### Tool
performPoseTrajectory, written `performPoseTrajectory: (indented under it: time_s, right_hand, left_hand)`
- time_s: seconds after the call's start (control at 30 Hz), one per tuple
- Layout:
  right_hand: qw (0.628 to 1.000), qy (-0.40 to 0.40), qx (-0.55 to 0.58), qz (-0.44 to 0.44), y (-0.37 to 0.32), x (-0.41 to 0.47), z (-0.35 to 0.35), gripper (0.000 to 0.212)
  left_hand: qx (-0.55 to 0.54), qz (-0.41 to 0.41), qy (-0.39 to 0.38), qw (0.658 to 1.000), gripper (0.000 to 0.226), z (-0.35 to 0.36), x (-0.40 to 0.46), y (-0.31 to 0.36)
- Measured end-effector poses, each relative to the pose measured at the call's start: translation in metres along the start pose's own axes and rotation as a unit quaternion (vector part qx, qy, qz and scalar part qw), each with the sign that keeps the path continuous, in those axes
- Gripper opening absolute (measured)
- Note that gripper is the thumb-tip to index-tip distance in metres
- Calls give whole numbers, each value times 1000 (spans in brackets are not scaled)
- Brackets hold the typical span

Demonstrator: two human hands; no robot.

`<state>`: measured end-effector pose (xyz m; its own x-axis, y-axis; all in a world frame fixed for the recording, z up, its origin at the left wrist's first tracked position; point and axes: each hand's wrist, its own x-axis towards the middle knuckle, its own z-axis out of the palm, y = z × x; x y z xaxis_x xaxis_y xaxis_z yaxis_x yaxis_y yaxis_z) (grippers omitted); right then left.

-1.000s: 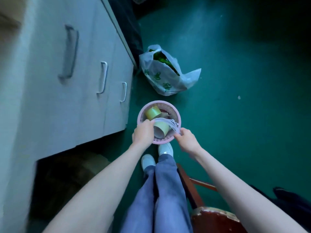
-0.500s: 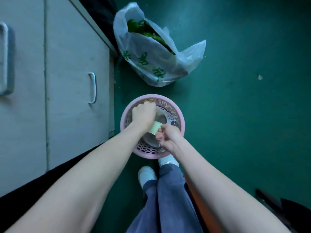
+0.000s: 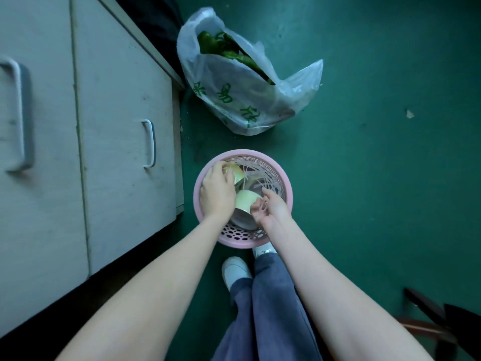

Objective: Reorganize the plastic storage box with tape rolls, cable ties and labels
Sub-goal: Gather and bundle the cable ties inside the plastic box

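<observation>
Left grip point(image 3: 217, 190) clasps a light, stiff tape roll point(image 3: 235, 173) by its rim inside the pink basket point(image 3: 286, 178), while the right grip point(image 3: 270, 208) pinches springy, slippery cable ties point(image 3: 263, 179).

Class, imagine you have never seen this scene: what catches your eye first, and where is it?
First, the pink basket on the green floor, both hands inside: the left hand holds a yellow tape roll, the right hand pinches white cable ties. Beyond it lies a plastic bag of greens.
</observation>
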<state>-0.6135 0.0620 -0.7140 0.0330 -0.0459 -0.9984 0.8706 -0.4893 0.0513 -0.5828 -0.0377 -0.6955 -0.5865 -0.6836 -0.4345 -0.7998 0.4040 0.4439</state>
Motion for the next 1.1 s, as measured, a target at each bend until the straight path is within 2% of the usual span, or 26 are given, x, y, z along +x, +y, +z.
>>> performPoseTrajectory:
  time_s: [0.17,0.3,0.63,0.77,0.83,1.1]
  right_hand:
    - [999,-5,27,28,4,-35,-7,60]
    - [999,-2,23,46,9,-54,-14,73]
    - [999,21,-19,18,14,-86,-38,63]
    - [996,16,-86,-8,15,-101,-44,31]
    - [993,24,-113,-23,17,-107,-47,24]
    - [983,14,-157,-93,13,-167,-63,35]
  left_hand:
    - [-59,-58,38,996,26,-3,-15,5]
    - [-81,-95,31,992,31,-15,-28,5]
    - [-169,-114,8,979,37,-43,-55,-4]
    - [-186,-129,7,974,38,-50,-66,-9]
    - [-191,-144,-4,971,33,-56,-77,-8]
    - [-261,-196,-43,944,26,-107,-135,22]
